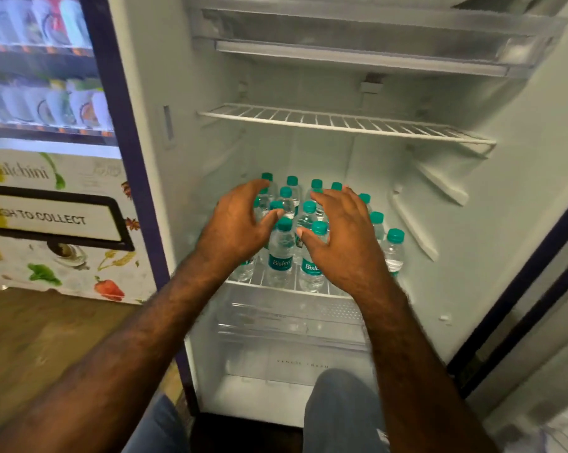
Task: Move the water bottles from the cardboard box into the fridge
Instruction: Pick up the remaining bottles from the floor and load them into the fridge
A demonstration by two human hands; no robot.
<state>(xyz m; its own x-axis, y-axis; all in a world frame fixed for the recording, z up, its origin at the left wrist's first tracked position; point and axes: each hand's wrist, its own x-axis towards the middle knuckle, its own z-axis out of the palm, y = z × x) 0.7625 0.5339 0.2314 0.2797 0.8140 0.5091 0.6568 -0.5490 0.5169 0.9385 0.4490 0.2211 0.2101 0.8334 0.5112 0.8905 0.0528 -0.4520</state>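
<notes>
To your left you see a vending machine (52,152) with lit shelves, standing on a brown wooden floor (47,338); a pale wall (567,93) is on your right.

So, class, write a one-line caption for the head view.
Both hands hover open over green-capped bottles on a fridge shelf.

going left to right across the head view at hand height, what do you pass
vending machine → fridge's left wall → left hand → water bottles → right hand → bottle at the right end → fridge's right wall → fridge door
</notes>
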